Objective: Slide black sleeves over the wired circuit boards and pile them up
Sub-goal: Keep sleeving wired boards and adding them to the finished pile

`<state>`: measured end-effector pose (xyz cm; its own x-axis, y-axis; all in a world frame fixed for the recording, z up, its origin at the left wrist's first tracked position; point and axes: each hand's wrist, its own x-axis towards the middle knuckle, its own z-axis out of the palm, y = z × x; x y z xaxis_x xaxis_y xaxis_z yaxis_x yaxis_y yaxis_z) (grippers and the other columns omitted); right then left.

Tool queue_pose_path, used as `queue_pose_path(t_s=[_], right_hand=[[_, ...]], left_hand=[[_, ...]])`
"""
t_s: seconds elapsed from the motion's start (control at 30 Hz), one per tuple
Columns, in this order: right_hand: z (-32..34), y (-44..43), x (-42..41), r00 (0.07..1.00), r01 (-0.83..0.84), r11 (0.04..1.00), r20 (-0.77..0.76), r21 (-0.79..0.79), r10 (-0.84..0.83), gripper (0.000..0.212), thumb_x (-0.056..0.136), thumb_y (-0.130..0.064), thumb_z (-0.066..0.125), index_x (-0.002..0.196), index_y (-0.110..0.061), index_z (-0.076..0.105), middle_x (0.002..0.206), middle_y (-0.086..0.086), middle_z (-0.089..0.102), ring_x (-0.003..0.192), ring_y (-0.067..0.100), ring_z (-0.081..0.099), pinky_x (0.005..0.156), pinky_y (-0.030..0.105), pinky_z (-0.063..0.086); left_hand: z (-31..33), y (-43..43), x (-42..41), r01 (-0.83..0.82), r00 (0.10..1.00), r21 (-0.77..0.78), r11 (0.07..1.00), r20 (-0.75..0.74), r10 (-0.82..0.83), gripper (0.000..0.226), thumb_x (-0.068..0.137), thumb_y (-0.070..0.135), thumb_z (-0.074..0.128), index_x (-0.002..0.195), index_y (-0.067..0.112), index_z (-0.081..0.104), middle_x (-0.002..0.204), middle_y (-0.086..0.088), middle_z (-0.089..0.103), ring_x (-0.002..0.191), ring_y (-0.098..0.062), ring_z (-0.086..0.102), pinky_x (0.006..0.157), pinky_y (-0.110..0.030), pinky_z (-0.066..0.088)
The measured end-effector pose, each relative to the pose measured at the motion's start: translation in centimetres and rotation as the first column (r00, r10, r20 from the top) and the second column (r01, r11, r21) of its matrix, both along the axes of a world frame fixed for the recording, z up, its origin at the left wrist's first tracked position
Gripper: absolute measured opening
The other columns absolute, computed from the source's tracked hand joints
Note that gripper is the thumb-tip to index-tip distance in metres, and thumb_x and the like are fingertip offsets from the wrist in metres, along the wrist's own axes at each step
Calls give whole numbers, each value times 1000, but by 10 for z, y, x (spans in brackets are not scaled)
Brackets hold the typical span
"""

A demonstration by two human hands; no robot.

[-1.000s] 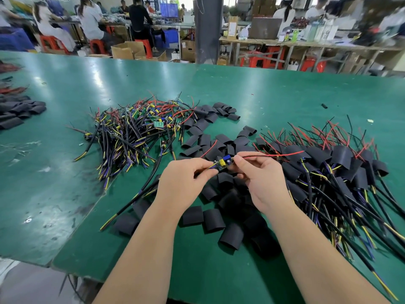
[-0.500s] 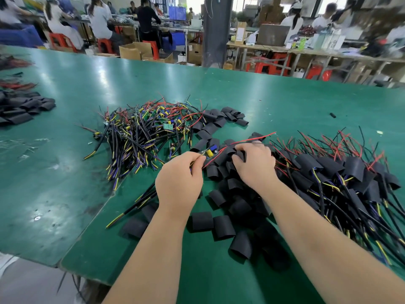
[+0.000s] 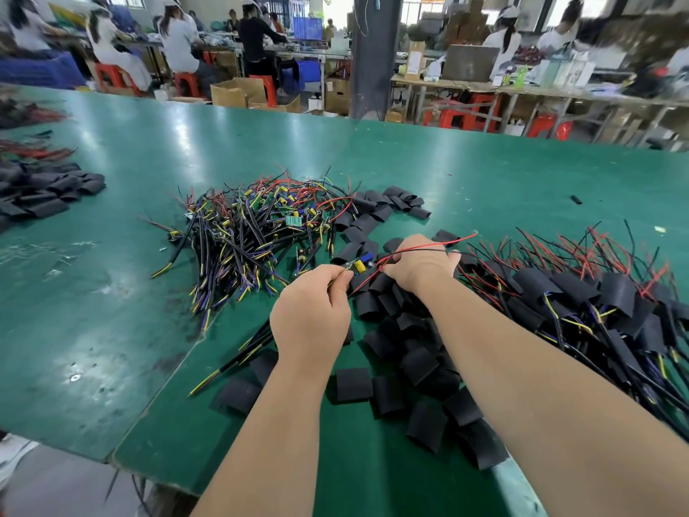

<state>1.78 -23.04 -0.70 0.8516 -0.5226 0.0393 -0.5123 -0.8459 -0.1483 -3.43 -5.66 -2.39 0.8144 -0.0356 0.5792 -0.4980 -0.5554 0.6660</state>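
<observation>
My left hand [image 3: 311, 315] pinches a small wired circuit board [image 3: 361, 263] with a yellow and a blue part; its black cable runs back under my wrist. The board's red wire [image 3: 440, 245] passes over my right hand [image 3: 419, 264]. That hand lies knuckles up on the loose black sleeves [image 3: 410, 352], fingers curled down around one of them, fingertips hidden. A tangle of bare wired boards [image 3: 261, 233] lies to the left. Sleeved boards [image 3: 596, 300] are heaped on the right.
The green table [image 3: 484, 173] stretches far back. More black sleeves [image 3: 41, 192] and red wires lie at the far left. A small black piece [image 3: 576, 199] sits alone at the back right. The table's near edge [image 3: 156, 468] is close to me. People work at benches behind.
My right hand left the board and dropped onto the sleeve pile, fingers curling in. My left hand kept hold of the board, and both hands moved a little away from me.
</observation>
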Motion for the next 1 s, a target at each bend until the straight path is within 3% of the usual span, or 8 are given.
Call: queue_pose_path(t_s=[0.17,0.33,0.53,0.63,0.7,0.77,0.87,1.0], right_hand=[[9,14,-6,990,-103,984,109,146,87,22,77,-28,61,60,-16,54,63,-3,52,63,25,47,72,31,30],[8,2,-48,875,-236,904,482,357,38,44,75,-14,64,49,-15,29,46,-2,28,50,18,30,42,20,23],[16,-16,-112,789,-442,413,564,797,-244,50,80,-5,70,46,-22,37,57,4,32,58,17,31,57,29,25],[15,-21,-133,696,-563,158,569,811,-439,42,82,-2,67,53,-22,44,58,-4,48,68,17,61,57,20,39],[13,-21,-139,627,-631,28,532,775,-569,25,82,0,65,77,-20,50,78,2,53,81,20,70,61,18,45],[11,-23,-141,582,-681,-78,473,728,-662,31,79,-1,64,102,-19,53,93,10,50,90,18,71,69,19,52],[14,-26,-144,531,-758,-154,463,633,-710,29,73,-6,60,100,-13,66,94,8,66,88,11,71,73,19,55],[16,-28,-145,468,-800,-99,513,592,-720,20,74,-8,60,93,-13,64,86,0,73,91,10,70,78,21,55]], left_hand=[[1,0,-1,2,1000,-12,1000,1,-2,14,93,19,60,88,17,73,73,6,68,65,-19,59,52,-31,44],[3,1,-2,-3,1000,-56,998,23,4,16,94,19,58,86,17,72,74,7,69,67,-18,60,55,-37,48],[4,0,-2,15,999,-53,998,41,-13,15,93,18,59,86,18,72,73,8,69,67,-19,62,58,-34,49],[5,0,-2,25,998,-52,998,53,-23,14,92,17,60,85,18,72,72,9,69,66,-17,61,58,-32,48],[5,1,-3,38,998,-61,997,59,-35,14,92,16,61,84,18,72,71,10,69,65,-16,61,57,-31,49],[5,1,-4,48,997,-66,997,65,-44,14,92,16,61,85,18,72,71,11,69,65,-15,61,57,-32,49],[5,1,-4,45,997,-86,995,59,-39,14,92,18,60,86,18,72,71,11,69,64,-14,61,57,-33,50],[5,2,-4,50,997,-145,988,58,-42,13,93,19,60,87,17,72,73,12,68,65,-12,63,58,-31,51]])
